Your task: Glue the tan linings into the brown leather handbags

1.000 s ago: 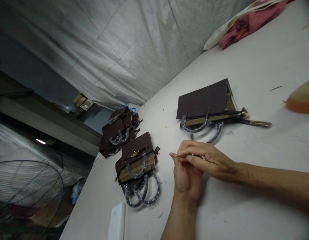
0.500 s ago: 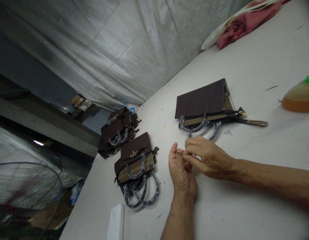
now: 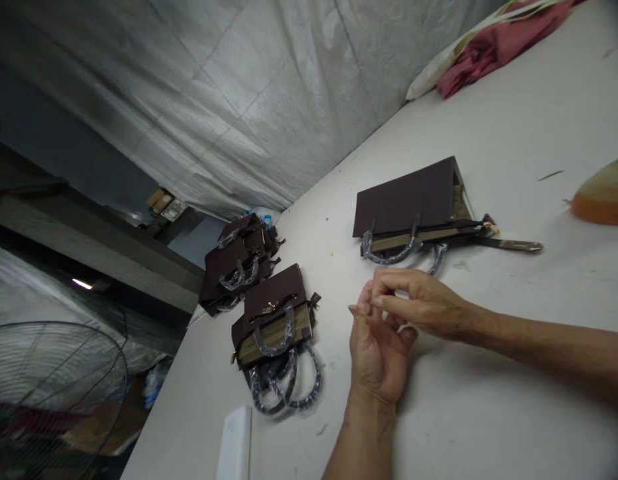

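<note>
My left hand (image 3: pixel 381 360) is raised over the table, palm up, its fingers loosely bent and apart. Against its fingertips, my right hand (image 3: pixel 423 303) comes in from the right with thumb and forefinger pinched together. Whatever lies in that pinch, if anything, is too small to make out. Just beyond both hands, a dark brown handbag (image 3: pixel 406 200) lies on its side, its looped handles wrapped in clear plastic and a strap end pointing right. Left of my hands lies another brown handbag (image 3: pixel 273 300) with a gold-coloured clasp and wrapped handles.
More brown handbags (image 3: pixel 233 263) are heaped at the table's far left edge. A white box-like object (image 3: pixel 235 443) lies near the front. At right stands a bottle (image 3: pixel 601 200) with orange liquid; red cloth (image 3: pixel 493 50) lies at the back. A wire fan (image 3: pixel 53 393) stands at left.
My left hand has turned, its thumb now showing on the right side. My right hand stays pinched at the left fingertips. The bags have not moved on the table.
</note>
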